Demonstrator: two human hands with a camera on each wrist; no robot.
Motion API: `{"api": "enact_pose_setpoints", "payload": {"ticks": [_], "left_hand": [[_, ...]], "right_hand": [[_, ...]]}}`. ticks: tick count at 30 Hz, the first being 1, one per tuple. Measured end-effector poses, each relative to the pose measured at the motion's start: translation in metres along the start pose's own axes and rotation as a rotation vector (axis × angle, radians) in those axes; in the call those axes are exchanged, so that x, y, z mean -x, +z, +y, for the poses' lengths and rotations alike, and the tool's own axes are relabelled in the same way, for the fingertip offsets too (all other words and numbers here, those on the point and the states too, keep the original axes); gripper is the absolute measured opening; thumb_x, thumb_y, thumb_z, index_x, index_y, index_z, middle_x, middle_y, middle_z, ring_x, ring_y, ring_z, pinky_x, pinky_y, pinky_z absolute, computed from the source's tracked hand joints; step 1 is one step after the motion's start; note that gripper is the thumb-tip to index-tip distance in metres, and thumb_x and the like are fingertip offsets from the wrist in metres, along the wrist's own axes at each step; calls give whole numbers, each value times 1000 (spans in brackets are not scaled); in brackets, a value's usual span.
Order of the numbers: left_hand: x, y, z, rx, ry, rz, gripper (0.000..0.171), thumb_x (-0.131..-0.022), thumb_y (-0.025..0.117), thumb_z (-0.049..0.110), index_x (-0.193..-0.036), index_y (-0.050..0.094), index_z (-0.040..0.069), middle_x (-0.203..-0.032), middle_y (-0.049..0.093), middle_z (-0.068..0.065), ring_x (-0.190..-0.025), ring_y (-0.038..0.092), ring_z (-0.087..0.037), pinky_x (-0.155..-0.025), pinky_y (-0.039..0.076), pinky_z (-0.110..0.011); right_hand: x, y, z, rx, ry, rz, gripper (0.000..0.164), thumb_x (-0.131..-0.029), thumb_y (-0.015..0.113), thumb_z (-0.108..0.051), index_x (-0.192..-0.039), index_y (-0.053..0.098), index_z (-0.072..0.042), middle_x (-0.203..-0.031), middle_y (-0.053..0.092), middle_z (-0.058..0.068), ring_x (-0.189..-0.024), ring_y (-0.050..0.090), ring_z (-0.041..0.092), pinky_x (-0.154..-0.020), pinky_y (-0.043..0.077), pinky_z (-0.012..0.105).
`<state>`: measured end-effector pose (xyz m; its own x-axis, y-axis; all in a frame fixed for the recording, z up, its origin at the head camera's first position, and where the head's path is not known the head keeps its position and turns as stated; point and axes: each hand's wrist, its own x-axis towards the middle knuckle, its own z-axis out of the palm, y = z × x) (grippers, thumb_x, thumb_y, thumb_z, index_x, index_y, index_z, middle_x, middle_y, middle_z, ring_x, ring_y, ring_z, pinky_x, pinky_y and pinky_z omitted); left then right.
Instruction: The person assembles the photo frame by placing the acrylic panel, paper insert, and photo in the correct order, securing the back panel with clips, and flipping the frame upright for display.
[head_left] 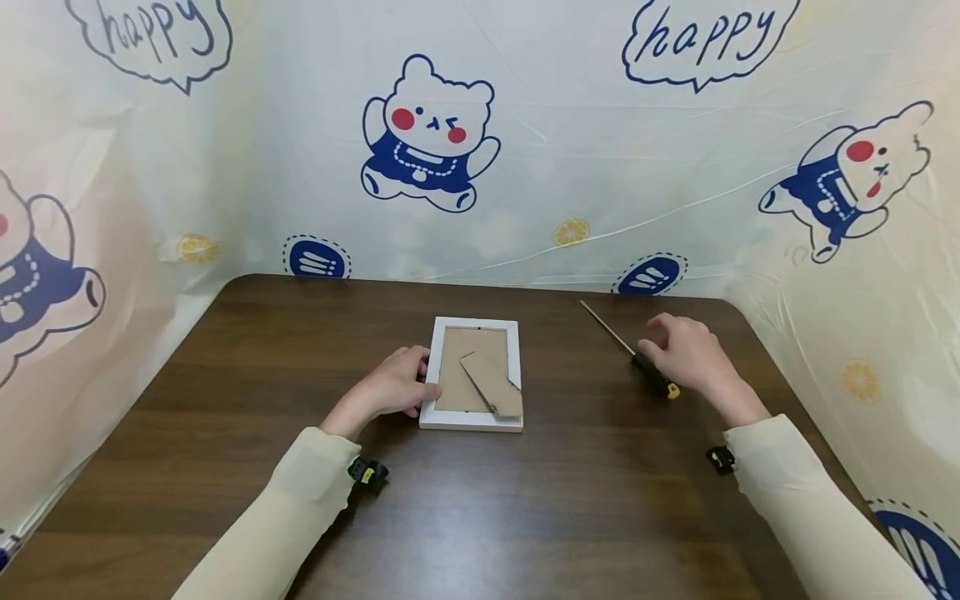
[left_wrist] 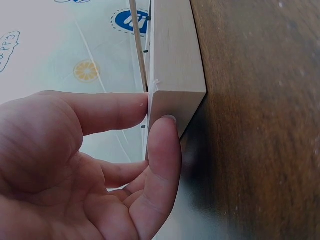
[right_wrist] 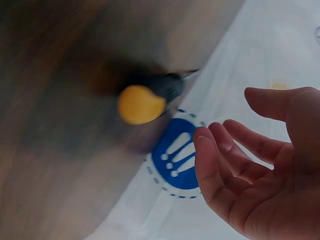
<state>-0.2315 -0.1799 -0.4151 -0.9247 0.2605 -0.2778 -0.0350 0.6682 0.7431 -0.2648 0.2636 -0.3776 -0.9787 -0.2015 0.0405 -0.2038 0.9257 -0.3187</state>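
Observation:
A white picture frame (head_left: 471, 422) lies face down on the table, its brown backing board (head_left: 452, 358) upward, with a stand flap (head_left: 491, 383) slanting across it. My left hand (head_left: 393, 382) grips the frame's lower left side. In the left wrist view, the left thumb (left_wrist: 115, 111) presses on the back edge and a finger (left_wrist: 165, 150) lies against the side wall. A screwdriver (head_left: 651, 373) with a black and yellow handle lies to the right, tip pointing away. Beside its handle hovers my right hand (head_left: 688, 354), fingers loosely bent around nothing; the right wrist view shows a gap between hand and handle (right_wrist: 141, 105).
The brown wooden table (head_left: 480, 517) has rounded far corners. A pale sheet (head_left: 540, 167) printed with cartoon bears hangs behind it and along both sides. Each sleeve cuff carries a small black device (head_left: 367, 472).

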Motion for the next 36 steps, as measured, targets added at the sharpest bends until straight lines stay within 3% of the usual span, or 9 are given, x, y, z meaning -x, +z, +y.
{"api": "enact_pose_setpoints", "payload": {"ticks": [7, 16, 21, 27, 36], "left_hand": [[1, 0, 1, 6, 2, 0, 64, -98, 71, 8, -151, 41, -10, -129, 50, -26, -78, 65, -24, -61, 63, -32], [0, 0, 0, 6, 12, 1, 64, -98, 71, 7, -151, 41, -11, -127, 51, -26, -77, 65, -24, -61, 63, -33], [1, -1, 0, 3, 9, -2, 64, -98, 71, 8, -151, 41, -10, -128, 50, -26, -78, 65, -24, -61, 63, -33], [2, -1, 3, 11, 1, -7, 64, -99, 71, 9, -152, 41, -9, -130, 49, -26, -79, 65, -25, -62, 63, -32], [1, -1, 0, 15, 5, -4, 63, -98, 71, 7, -151, 42, -9, -129, 50, -26, -79, 65, -24, -61, 63, -33]], "right_hand": [[-3, 9, 16, 62, 3, -26, 50, -105, 65, -32, -133, 61, 9, -108, 71, 26, -95, 69, 38, -82, 57, 60], [-6, 20, 28, 137, 11, -70, 56, -106, 62, -38, -131, 60, 11, -117, 66, 33, -95, 65, 41, -82, 57, 62], [-7, 26, 28, 152, 3, -66, 56, -107, 59, -42, -128, 62, 9, -114, 68, 30, -103, 66, 47, -86, 55, 66], [-8, 32, 26, 159, -9, -67, 52, -106, 60, -44, -122, 65, 5, -106, 68, 24, -92, 67, 40, -79, 56, 61], [-7, 39, 26, 193, -32, -73, 39, -103, 67, -33, -115, 65, 4, -109, 69, 25, -92, 68, 41, -81, 57, 62]]}}
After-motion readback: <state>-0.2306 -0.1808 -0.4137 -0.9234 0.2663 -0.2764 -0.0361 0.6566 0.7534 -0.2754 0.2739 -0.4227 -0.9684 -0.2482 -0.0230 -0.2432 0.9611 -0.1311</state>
